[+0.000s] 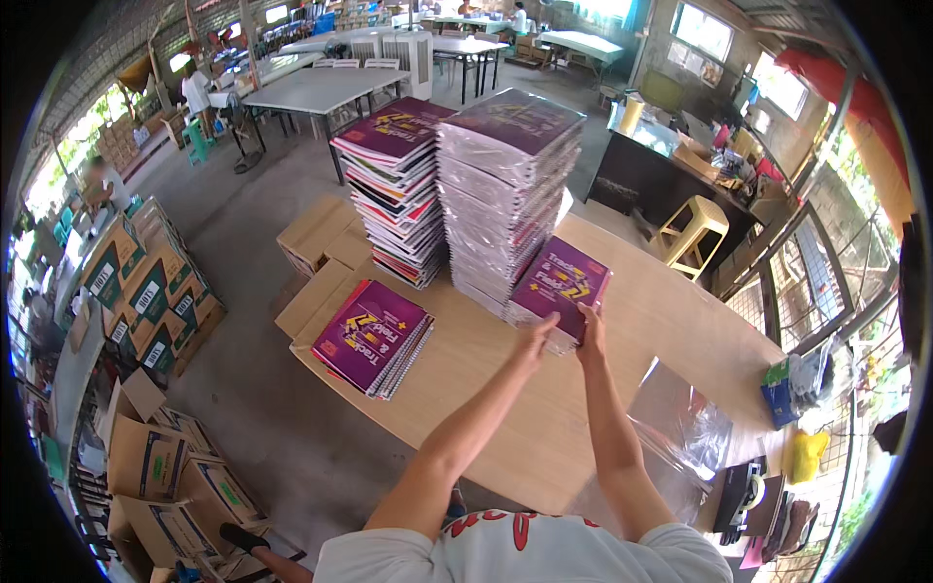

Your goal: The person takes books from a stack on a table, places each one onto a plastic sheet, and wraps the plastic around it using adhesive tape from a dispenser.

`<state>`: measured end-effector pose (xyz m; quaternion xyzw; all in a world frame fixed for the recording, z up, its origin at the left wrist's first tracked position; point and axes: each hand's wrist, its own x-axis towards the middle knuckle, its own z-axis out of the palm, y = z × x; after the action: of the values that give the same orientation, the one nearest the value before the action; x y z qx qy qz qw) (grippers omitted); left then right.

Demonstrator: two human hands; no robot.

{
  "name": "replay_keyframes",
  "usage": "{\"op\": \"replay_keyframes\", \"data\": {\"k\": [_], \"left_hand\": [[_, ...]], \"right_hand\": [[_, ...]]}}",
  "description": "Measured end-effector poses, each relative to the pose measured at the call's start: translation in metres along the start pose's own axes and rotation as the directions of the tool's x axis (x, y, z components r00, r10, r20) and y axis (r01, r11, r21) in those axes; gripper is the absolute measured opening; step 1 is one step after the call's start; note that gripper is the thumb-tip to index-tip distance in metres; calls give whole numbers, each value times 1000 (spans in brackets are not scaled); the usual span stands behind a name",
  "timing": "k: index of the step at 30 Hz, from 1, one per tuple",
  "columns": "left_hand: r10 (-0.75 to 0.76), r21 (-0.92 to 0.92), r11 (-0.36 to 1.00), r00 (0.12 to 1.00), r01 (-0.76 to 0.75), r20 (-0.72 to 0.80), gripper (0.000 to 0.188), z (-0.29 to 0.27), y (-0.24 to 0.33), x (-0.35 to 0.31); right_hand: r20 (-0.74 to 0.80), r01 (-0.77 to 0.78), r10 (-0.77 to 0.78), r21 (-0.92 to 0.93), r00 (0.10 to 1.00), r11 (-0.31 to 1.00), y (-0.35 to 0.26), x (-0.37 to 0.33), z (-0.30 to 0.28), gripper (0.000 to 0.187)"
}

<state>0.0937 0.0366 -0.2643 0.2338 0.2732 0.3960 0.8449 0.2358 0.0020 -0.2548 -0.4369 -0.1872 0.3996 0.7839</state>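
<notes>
A purple-covered spiral notebook [564, 280] lies at the near right foot of a tall stack of plastic-wrapped notebooks [505, 185]. My left hand [536, 342] is closed at its near edge, where clear plastic shows below the cover. My right hand [591, 332] grips its near right corner, thumb on the cover. How many notebooks lie under that cover is hidden. Left of the wrapped stack rises another tall notebook stack [394, 185], with no wrapping visible on it. A low pile of purple notebooks [374, 338] sits near the table's left edge, spiral bindings facing right.
Clear plastic sleeves [680, 418] lie on the wooden table [476, 408] to the right of my arms. A tape dispenser [743, 496] and a yellow bag [809, 455] are at the right edge. Cartons [155, 301] stand on the left floor; a yellow stool [695, 233] stands beyond.
</notes>
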Motion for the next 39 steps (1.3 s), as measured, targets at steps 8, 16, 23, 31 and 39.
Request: {"op": "replay_keyframes", "data": {"k": [8,16,23,31,39], "left_hand": [[-107,-107,990,989,96,-101,41,9,-8,48],[-87,594,804,985,-17,146,84,-28,48,-25],[350,977,118,913,178,-209,74,-297,343,-135],[164,874,-427,971,230,-176,69,-196,327,-84],[-47,973,40,973,228,-226,67,-203,309,-107]], "right_hand": [[154,-54,61,-44,986,998,-1,28,19,54],[-455,198,-524,-589,720,784,12,-9,-14,61],[78,-636,708,-380,702,672,145,-186,179,84],[389,-783,806,-266,445,561,195,-139,224,96],[486,-703,684,-181,544,688,167,-161,212,79]]}}
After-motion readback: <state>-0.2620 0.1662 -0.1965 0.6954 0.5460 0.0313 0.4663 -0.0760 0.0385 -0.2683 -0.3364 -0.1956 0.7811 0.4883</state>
